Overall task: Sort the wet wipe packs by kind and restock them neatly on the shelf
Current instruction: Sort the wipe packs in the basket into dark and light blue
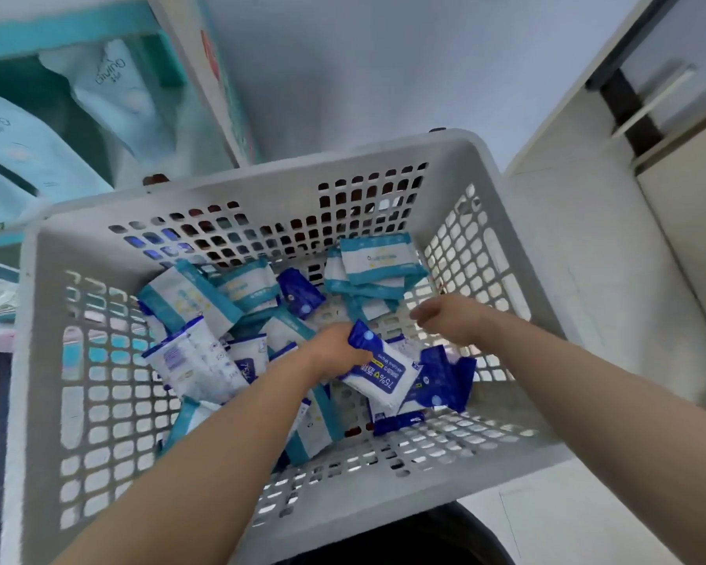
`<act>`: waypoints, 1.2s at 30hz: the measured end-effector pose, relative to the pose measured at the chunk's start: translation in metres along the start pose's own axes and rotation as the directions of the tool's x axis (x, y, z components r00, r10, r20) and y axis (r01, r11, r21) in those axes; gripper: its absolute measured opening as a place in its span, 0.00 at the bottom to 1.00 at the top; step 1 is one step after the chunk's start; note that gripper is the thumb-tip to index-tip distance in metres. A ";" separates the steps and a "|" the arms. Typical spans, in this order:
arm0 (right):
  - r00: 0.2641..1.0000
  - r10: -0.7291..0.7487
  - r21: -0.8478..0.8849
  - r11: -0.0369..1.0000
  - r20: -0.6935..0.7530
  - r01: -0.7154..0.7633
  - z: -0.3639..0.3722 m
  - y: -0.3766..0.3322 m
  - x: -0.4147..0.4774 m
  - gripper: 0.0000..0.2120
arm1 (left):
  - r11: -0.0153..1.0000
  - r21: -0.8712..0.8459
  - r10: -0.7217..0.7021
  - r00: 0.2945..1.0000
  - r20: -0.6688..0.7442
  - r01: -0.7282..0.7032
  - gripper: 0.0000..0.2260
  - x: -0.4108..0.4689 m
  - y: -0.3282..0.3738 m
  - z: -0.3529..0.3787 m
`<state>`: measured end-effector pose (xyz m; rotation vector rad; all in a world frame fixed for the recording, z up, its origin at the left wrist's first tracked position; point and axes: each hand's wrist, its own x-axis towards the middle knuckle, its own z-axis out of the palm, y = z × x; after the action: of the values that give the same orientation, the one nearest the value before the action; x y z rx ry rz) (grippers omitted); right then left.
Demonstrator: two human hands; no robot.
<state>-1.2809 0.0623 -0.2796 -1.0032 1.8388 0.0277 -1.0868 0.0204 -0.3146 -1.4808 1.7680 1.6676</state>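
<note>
Pale floor point(343, 75) lies beyond the white slotted basket point(261, 185). A white cabinet point(587, 238) stands right of the basket and a teal shelf point(58, 30) left of it, holding three large pale-teal bags point(111, 87). Inside the basket is a jumbled heap of two kinds of pack: at least six teal-banded packs point(378, 258) and at least five dark-blue ones point(302, 295). The overlap hides an exact count. At the basket's middle the left hand point(335, 352) grips one blue-and-white pack point(384, 373). The right hand point(449, 320) hovers beside it, fingers loosely curled and holding nothing.
</note>
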 end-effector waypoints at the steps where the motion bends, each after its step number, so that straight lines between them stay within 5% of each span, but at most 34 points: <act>1: 0.999 -0.021 0.013 1.000 0.029 0.020 0.001 0.000 0.000 0.18 | 1.000 0.008 -0.004 1.000 0.015 0.004 0.14 0.007 0.000 0.007; 7: 0.978 0.039 -0.187 0.982 0.206 0.001 0.012 0.009 0.005 0.19 | 0.957 0.288 0.000 0.996 -0.090 0.026 0.23 0.033 -0.008 0.033; 11: 0.979 0.089 -0.294 0.955 0.181 -0.032 0.008 0.008 0.005 0.19 | 0.964 0.263 -0.001 0.996 -0.088 0.024 0.22 0.037 -0.002 0.033; 17: 0.975 0.122 -0.291 0.955 0.184 -0.064 0.007 0.016 0.011 0.17 | 0.828 0.560 -0.026 1.000 -0.012 0.028 0.40 0.034 0.002 0.056; 23: 0.991 0.080 -0.268 0.962 0.111 -0.047 0.007 0.009 0.014 0.17 | 0.956 0.295 -0.003 1.000 -0.018 0.008 0.22 0.018 0.010 0.030; 29: 0.992 -0.099 -0.155 0.982 0.072 0.110 0.017 -0.038 0.010 0.17 | 0.932 0.359 0.181 0.921 -0.344 -0.048 0.16 -0.046 -0.003 -0.051; 33: 0.949 -0.251 0.005 0.967 0.188 0.255 0.046 -0.084 0.004 0.18 | 0.839 0.495 0.108 0.823 -0.558 0.226 0.29 -0.083 -0.047 -0.102; 36: 0.917 -0.332 0.075 0.943 0.222 0.323 0.077 -0.112 0.009 0.20 | 0.806 0.451 -0.079 0.824 -0.560 0.383 0.37 -0.099 -0.072 -0.117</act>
<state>-1.1525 0.0167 -0.2801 -1.2180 1.4368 -0.0883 -0.9382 -0.0204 -0.2441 -1.8564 1.9660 0.5542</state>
